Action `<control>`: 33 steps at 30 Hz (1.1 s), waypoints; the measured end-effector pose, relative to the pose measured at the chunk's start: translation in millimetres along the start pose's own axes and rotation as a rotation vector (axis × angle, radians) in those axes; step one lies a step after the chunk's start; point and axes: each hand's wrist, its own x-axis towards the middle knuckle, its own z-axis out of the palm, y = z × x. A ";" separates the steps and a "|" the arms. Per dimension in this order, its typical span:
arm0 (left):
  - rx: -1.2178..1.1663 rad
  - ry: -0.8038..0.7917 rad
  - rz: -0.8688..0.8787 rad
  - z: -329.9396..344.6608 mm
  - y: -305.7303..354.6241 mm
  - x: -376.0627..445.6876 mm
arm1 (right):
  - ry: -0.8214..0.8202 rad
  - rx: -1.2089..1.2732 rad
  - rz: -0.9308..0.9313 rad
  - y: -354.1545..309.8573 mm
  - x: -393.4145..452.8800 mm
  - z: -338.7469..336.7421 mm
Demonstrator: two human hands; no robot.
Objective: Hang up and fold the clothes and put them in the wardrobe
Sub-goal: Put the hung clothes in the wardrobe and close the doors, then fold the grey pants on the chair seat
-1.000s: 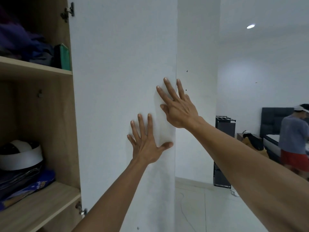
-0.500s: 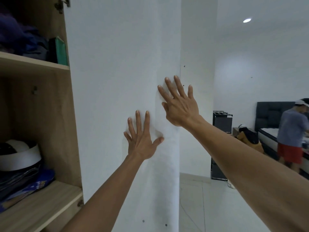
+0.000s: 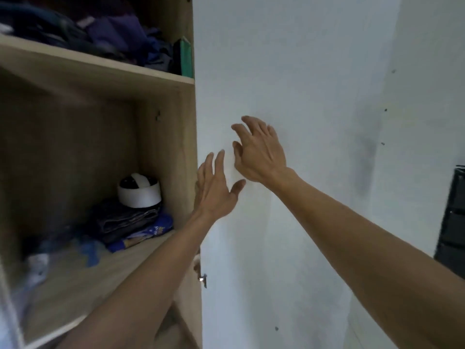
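Open wardrobe point(image 3: 173, 147) occupying the left half of the frame, its wooden side panel running top to bottom just left of centre. Upper shelf point(image 3: 100, 69), upper left: a heap of dark blue and purple clothes point(image 3: 100, 31), unfolded, with a green box point(image 3: 186, 56) standing upright at its right end against the side panel. Lower shelf point(image 3: 83, 278), lower left: a stack of folded dark garments point(image 3: 125, 220) lying on a blue printed fabric point(image 3: 148, 233), with a white round cap point(image 3: 139, 192) on top of the stack; pale blue and white cloth point(image 3: 50, 260) lies loose and blurred nearer the left edge.

White door point(image 3: 289, 71) filling the centre of the frame, hinged at the side panel; one metal hinge point(image 3: 202, 279) shows low at the panel's edge. Left hand point(image 3: 216, 187), centre: fingers straight and spread, at the door's hinge-side edge; contact with the surface cannot be judged. Right hand point(image 3: 259, 152), just above and to the right of the left: fingers spread and slightly bent, holding nothing, close to the door face. Both forearms enter from the lower edge.

Dark drawer unit point(image 3: 453, 217), right edge, partly cut off. The white surface bears small dark specks and a grey smudge right of centre.
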 end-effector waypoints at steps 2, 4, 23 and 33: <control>0.068 0.039 -0.083 -9.6 -22.5 -1.8 | -0.021 0.122 -0.010 -13.0 7.1 22.7; 0.161 0.064 -0.154 -23.8 -40.7 -7.4 | -0.054 0.238 0.001 -25.5 12.1 42.1; 0.629 0.230 -1.440 -224.7 118.3 -458.0 | -0.967 1.030 -0.629 -254.3 -229.5 3.8; 0.789 0.662 -2.019 -225.5 489.4 -748.5 | -1.141 1.184 -1.256 -285.1 -503.6 -252.4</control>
